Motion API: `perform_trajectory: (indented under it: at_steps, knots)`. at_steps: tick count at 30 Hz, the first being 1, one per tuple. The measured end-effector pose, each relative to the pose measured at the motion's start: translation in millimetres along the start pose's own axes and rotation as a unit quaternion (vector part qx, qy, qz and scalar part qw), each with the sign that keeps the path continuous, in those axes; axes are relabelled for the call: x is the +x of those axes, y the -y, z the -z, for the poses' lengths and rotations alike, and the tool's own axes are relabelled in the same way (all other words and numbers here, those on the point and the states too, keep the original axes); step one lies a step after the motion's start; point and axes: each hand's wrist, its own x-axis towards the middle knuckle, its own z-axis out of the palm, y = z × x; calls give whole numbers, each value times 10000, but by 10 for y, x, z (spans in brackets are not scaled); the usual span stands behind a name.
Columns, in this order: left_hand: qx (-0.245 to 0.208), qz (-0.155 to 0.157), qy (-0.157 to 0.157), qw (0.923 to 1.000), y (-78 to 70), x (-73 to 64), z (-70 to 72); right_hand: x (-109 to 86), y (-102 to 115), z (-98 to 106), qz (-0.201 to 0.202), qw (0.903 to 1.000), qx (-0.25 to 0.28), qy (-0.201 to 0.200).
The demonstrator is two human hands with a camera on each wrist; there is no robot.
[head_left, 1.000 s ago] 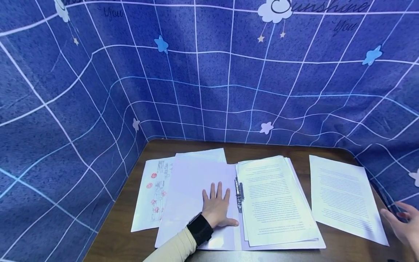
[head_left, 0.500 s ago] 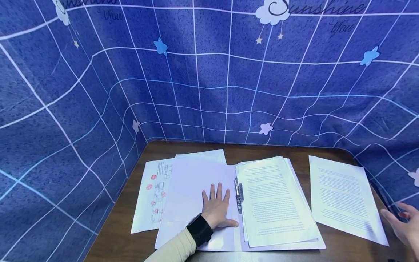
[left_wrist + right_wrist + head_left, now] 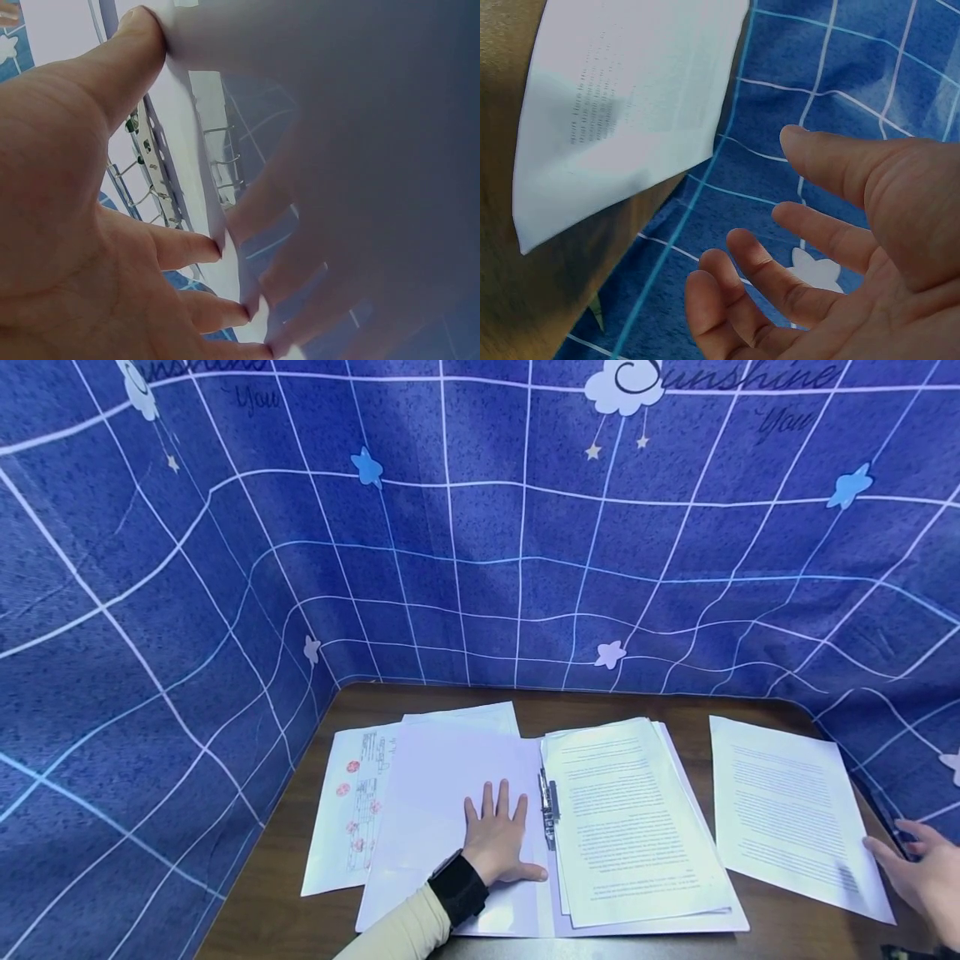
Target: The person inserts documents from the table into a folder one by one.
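An opened pale lilac folder [image 3: 442, 810] lies on the table. My left hand [image 3: 497, 843] rests on its left cover, fingers spread and nearly straight. Beside the thumb runs the metal binder clip [image 3: 550, 810] at the spine; its prongs also show in the left wrist view. A stack of printed sheets [image 3: 630, 827] covers most of the right cover. Farther right lies a single printed sheet [image 3: 795, 814]. Just right of that sheet is my right hand [image 3: 922, 868], holding nothing; the right wrist view shows its loosely bent fingers apart from the paper.
Sheets with red stamps [image 3: 348, 810] stick out from under the folder's left side. The brown wooden table [image 3: 255, 893] ends at the back and sides against a blue gridded cloth [image 3: 480, 527].
My right hand has shifted slightly left and up, toward the single sheet's right edge. The left hand, folder and papers stay where they were.
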Motion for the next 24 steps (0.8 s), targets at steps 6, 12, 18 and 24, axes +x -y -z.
perform_trajectory:
  at_steps: [6, 12, 18, 24]
  knots:
    - [-1, 13, 9, 10000, -5, 8, 3, -1, -51, -57, 329, 9990, -235, 189]
    - [-24, 13, 17, 10000, 2, 7, -8, 43, -61, -148, -32, 9956, -746, 558]
    - [-55, -30, 26, 10000, 11, -4, -11, 91, -45, -258, -840, 9839, -1236, 981]
    - [-35, -46, 39, 10000, 19, -2, -4, 69, -75, -300, -997, 9798, -1135, 1313]
